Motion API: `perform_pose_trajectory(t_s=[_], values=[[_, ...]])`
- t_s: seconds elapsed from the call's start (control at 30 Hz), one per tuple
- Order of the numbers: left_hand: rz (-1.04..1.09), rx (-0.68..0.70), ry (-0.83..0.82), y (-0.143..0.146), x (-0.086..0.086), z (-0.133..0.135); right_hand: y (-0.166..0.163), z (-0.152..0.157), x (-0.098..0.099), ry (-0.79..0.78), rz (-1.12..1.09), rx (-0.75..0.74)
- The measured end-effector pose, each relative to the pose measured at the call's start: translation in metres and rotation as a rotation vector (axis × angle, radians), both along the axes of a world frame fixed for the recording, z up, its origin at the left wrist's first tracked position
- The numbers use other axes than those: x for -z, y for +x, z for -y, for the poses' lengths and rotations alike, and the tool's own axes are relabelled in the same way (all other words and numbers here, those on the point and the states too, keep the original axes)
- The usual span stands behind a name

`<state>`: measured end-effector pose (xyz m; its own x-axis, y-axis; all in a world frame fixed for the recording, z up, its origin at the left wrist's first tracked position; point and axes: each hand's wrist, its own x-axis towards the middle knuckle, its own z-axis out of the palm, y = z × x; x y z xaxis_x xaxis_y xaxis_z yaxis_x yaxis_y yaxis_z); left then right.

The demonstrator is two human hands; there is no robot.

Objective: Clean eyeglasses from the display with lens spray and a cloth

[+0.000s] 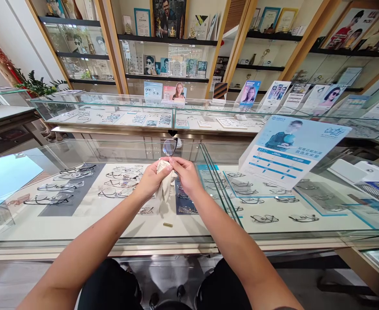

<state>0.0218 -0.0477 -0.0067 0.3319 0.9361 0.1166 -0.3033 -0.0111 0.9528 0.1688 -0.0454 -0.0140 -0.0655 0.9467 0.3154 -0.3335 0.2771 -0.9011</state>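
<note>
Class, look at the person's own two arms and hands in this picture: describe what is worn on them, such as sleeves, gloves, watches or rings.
Both forearms are bare up to the bottom edge of the picture, with no sleeves in view. The left hand and right hand wear no gloves. No watch, bracelet or ring can be seen on either wrist or on the fingers that show.

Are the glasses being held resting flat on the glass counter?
No, both hands hold the glasses and a cloth up above the counter.

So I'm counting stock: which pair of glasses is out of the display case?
The glasses held up between both hands, left hand wrapping them in a cloth; all others lie under the glass.
</note>
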Motion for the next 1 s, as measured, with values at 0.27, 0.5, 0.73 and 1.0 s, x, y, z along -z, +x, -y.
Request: perform_pose_trajectory(t_s=[0.27, 0.5, 0.73, 1.0], values=[[0.004, -0.141, 0.084, 0.001, 0.007, -0.002, -0.001, 0.003, 0.000, 0.058, 0.008, -0.051], [-0.098, -0.097, 0.220, -0.003, 0.011, -0.007, 0.002, 0.000, -0.002, -0.001, -0.048, 0.020], [-0.124, 0.098, 0.244, -0.009, 0.008, -0.009, 0.006, -0.003, -0.007, -0.094, -0.139, 0.020], [-0.123, 0.022, 0.207, -0.006, 0.010, -0.008, 0.002, -0.002, -0.007, -0.150, -0.168, -0.006]])
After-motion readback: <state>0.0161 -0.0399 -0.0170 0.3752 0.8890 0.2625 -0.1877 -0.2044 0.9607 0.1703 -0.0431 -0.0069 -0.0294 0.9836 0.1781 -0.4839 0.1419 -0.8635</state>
